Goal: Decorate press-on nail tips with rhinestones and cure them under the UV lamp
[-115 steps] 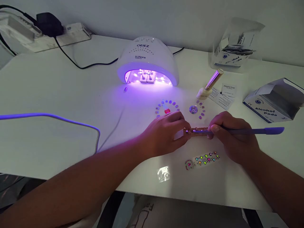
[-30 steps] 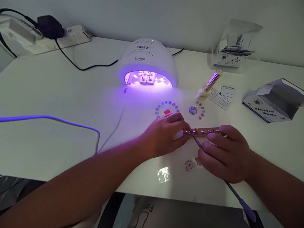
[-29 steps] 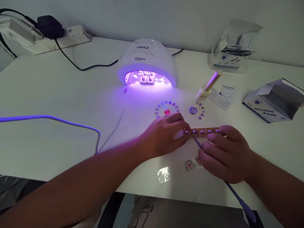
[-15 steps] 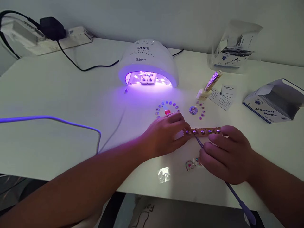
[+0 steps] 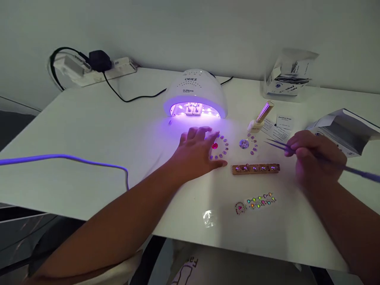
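Note:
A gold strip holder (image 5: 255,169) with several small studs lies free on the white table (image 5: 89,130). My left hand (image 5: 197,152) hovers left of it with fingers spread, over a ring of small gems (image 5: 220,147), holding nothing. To the right of the strip, my right hand (image 5: 311,158) is closed on a thin purple-handled tool (image 5: 353,170) whose fine tip points left. A sheet of coloured heart gems (image 5: 257,202) lies nearer me.
A lit white UV nail lamp (image 5: 195,95) glows purple at the back centre, its cord running to a power strip (image 5: 95,69). A gold-capped bottle (image 5: 261,116), alcohol pad boxes (image 5: 341,132), a second gem cluster (image 5: 248,143) and a purple cable (image 5: 65,160) also lie about.
Both hands have left the gold strip: the left hand opened and moved up-left, the right hand lifted the tool up and to the right. The camera has pulled back.

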### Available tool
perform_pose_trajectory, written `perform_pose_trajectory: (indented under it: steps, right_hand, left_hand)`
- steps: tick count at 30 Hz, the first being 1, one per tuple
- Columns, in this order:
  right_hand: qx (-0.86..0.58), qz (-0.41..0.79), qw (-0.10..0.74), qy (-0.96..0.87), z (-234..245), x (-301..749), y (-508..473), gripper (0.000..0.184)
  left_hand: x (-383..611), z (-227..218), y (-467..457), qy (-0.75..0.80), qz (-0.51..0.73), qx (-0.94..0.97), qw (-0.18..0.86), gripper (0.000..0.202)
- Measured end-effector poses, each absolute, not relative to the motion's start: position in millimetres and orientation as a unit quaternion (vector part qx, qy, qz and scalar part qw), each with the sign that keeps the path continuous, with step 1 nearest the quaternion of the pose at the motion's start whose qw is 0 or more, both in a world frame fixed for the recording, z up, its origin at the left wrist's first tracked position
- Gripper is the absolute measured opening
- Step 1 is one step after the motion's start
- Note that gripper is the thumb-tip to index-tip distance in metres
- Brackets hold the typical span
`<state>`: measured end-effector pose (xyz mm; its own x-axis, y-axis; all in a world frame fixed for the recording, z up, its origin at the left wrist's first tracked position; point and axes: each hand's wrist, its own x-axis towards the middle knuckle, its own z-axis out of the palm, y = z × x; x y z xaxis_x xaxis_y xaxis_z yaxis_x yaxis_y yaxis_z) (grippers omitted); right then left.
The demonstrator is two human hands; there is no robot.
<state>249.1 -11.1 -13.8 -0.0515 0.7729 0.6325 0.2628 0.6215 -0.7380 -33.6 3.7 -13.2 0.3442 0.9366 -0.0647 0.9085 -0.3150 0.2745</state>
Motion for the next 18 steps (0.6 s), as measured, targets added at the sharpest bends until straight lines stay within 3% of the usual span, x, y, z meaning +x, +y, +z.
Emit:
perform_pose_trajectory:
  steps: [3,12,18]
  right_hand:
    - [-0.404,0.307,0.635,-0.583,-24,249,-3,0.003]
    - [-0.399,0.399,0.661,-0.495,-33,250,9,0.005]
    - [-0.398,0.411,0.639,-0.514,-37,250,10,0.006]
  left_hand:
    - [-32,-16,5,0.588,0.022,0.797,0.138,0.079]
    - [-29,-14,1,0.579,0.074,0.807,0.096,0.052]
    - [-28,-12,4,0.557,0.050,0.821,0.117,0.080]
